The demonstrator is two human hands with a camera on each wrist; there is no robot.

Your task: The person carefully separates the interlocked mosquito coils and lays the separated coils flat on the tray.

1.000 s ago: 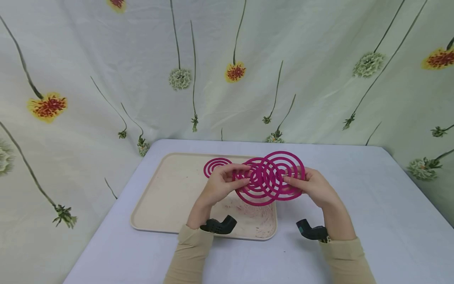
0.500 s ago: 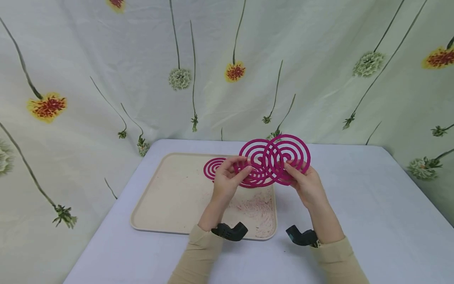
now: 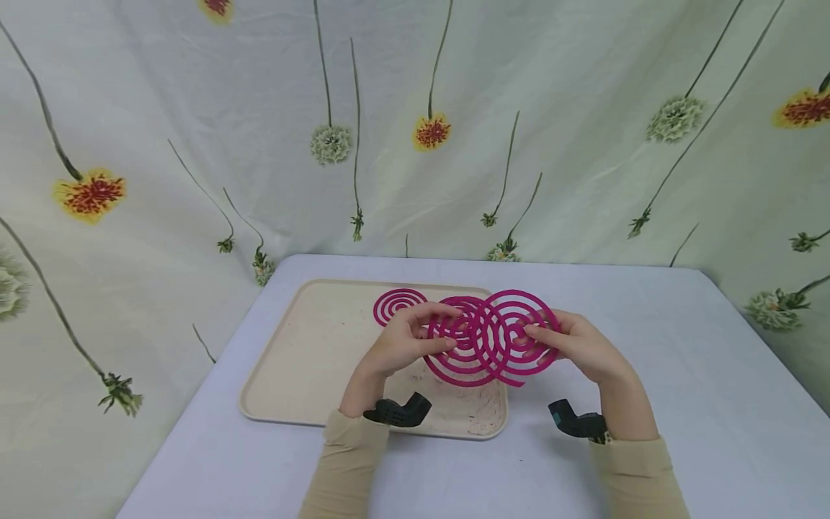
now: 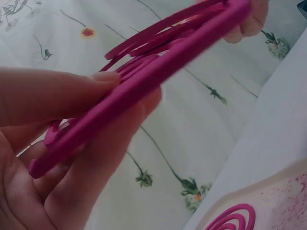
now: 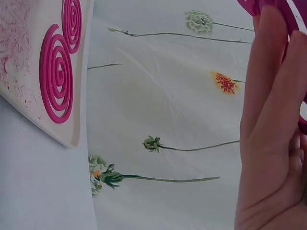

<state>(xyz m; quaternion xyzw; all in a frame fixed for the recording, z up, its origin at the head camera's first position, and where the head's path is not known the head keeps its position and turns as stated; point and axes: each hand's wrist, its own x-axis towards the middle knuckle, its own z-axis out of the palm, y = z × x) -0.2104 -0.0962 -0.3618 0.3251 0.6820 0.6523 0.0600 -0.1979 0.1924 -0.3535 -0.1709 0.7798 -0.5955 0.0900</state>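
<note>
Two magenta mosquito coils are in the air above the right part of the tray, overlapping each other in the head view. My left hand (image 3: pixel 395 346) pinches the left coil (image 3: pixel 462 383) between thumb and fingers. By its right part, the other coil (image 3: pixel 515 293) is pinched by my right hand (image 3: pixel 595 352). The left wrist view catches the held coils (image 4: pixel 148 76) nearly edge-on, tilted; whether their rings are interlocked I cannot tell. On the tray lie two more coils, a near one (image 5: pixel 56 79) and a far one (image 5: pixel 72 24), side by side.
The cream tray (image 3: pixel 305 360) lies on a white-covered table (image 3: pixel 648 310), with pinkish crumbs (image 3: pixel 476 404) scattered on its right part. A flower-print cloth (image 3: pixel 389 194) hangs behind the table. Each wrist wears a black camera (image 3: pixel 398 411).
Both hands lifted and tilted the coils up half a second ago; now they are lower and nearer, with the hands farther apart. An outer end of a coil now shows at the bottom.
</note>
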